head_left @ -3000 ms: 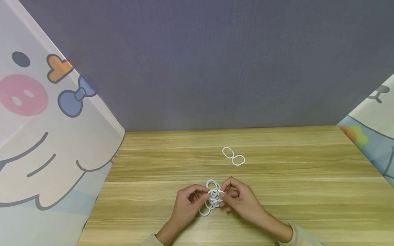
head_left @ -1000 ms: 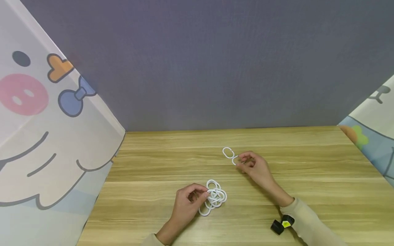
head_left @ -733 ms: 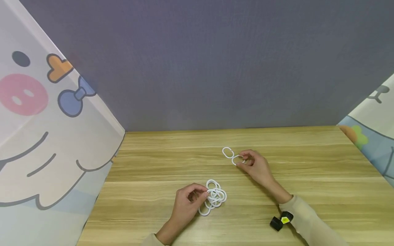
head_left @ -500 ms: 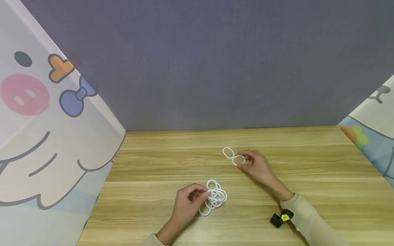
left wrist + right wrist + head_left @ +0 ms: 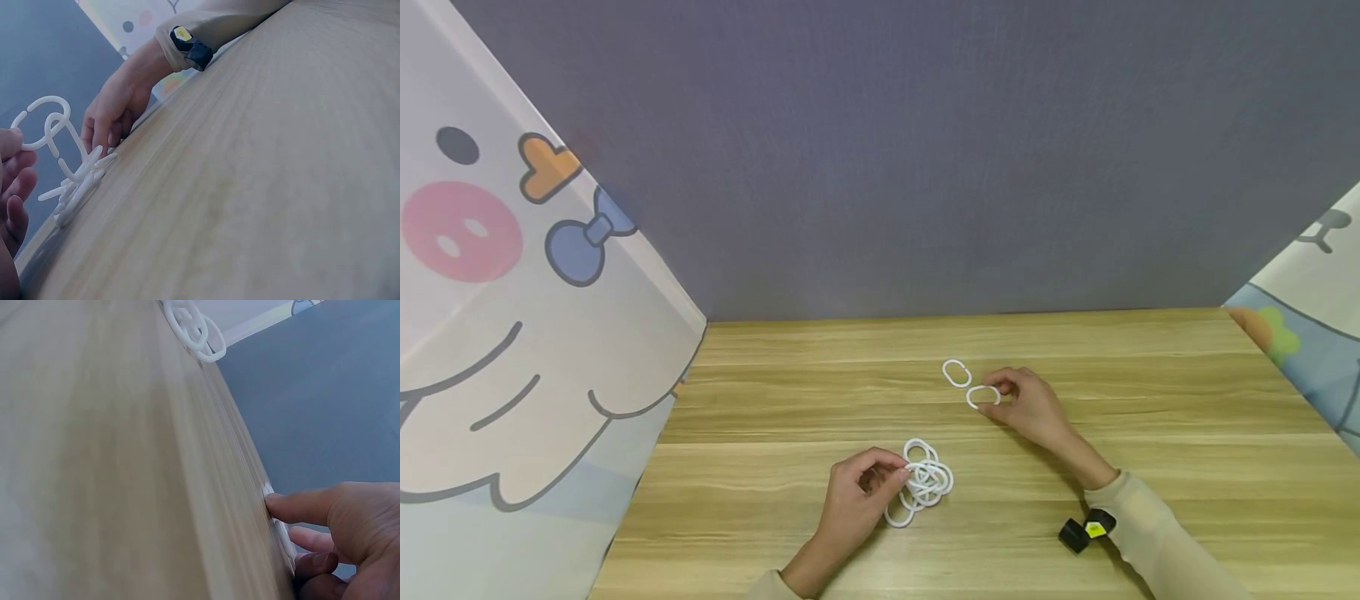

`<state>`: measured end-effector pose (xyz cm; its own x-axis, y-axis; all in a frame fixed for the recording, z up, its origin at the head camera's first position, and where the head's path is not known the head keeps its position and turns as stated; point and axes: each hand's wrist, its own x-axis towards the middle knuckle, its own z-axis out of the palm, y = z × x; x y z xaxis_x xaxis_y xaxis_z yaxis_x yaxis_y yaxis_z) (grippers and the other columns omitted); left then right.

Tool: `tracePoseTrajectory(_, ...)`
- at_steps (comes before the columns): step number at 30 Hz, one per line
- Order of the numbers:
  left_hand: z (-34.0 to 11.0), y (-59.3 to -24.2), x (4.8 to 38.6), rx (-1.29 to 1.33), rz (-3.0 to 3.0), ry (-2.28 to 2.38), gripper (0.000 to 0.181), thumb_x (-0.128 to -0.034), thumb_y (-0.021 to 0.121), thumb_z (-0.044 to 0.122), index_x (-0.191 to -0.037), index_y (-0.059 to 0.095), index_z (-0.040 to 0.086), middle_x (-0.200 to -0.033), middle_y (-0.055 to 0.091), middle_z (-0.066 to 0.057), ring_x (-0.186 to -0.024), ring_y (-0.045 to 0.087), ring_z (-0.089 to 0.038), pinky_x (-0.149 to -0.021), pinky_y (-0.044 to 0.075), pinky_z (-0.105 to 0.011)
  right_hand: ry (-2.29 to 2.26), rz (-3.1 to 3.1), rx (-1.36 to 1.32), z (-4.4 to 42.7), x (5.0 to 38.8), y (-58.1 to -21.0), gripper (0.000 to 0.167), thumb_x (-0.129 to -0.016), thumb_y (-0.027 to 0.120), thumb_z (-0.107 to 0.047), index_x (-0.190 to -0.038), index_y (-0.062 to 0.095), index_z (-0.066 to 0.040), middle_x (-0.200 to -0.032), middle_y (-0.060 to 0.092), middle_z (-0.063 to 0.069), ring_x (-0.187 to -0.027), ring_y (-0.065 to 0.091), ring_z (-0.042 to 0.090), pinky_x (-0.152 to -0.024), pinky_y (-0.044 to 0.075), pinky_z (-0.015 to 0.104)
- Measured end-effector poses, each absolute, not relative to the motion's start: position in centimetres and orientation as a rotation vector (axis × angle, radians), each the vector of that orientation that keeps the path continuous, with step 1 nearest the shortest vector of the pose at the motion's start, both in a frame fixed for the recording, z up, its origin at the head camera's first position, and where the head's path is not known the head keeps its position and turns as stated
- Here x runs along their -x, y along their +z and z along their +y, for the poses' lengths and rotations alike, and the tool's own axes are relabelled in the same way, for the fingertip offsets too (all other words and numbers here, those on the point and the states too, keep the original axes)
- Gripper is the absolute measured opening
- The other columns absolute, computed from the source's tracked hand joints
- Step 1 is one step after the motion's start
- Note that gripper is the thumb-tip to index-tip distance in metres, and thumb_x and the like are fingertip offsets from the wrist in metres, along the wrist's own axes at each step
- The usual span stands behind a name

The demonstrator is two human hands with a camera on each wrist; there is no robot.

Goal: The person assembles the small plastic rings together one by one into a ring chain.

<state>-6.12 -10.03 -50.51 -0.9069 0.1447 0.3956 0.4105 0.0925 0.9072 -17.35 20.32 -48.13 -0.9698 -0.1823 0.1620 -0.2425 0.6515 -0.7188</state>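
Observation:
My left hand [image 5: 861,497] pinches one white plastic C-shaped link [image 5: 51,99] between thumb and forefinger. This link hooks through others in a tangled pile of white links [image 5: 951,480] on the table. Farther off and to the right, my right hand [image 5: 1028,410] has thumb and fingertips at both sides of a loose white link [image 5: 968,395], pinching it at table level. Just beyond it lies another loose link [image 5: 944,372], with a small gap between the two. In the right wrist view the thumb [image 5: 275,503] hides part of the held link.
The wooden table [image 5: 775,392] ends at a grey upright panel [image 5: 925,208] at the back. Cartoon-printed panels stand at the left [image 5: 587,350] and right [image 5: 1315,333]. A black wrist camera [image 5: 1075,535] sits on the right sleeve, low over the table.
My right hand has left the pile and gone forward and right to a loose link. That link has shifted slightly towards me, away from its neighbour. My left hand stays put.

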Motion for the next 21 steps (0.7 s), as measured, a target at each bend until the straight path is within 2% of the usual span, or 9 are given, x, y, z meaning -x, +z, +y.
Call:
tracePoseTrajectory(9, -9.98, -50.57, 6.12, 0.561, -2.152, -1.910, 0.010, -0.0953, 0.082, -0.005, -0.098, 0.080, 0.005, -0.081, 0.076, -0.011, -0.070, 0.055, 0.003, -0.050, 0.041, -0.018, 1.240, -2.852, -0.305, 20.44, 17.52, -47.88, 0.039, -0.084, 0.098, -0.020, -0.112, 0.076, -0.004, -0.100, 0.066, 0.010, -0.080, 0.052, 0.018, -0.068, 0.042, 0.030)
tracePoseTrajectory(21, -10.03, -50.66, 6.14, 0.562, -2.168, -1.909, 0.009, -0.0969, 0.081, -0.003, -0.099, 0.080, 0.006, -0.083, 0.077, -0.010, -0.070, 0.055, 0.003, -0.051, 0.041, -0.018, 1.360, -2.779, -0.273, 20.59, 17.22, -48.07, 0.042, -0.080, 0.100, -0.015, -0.108, 0.070, -0.004, -0.094, 0.072, 0.008, -0.074, 0.054, 0.015, -0.065, 0.043, 0.028)
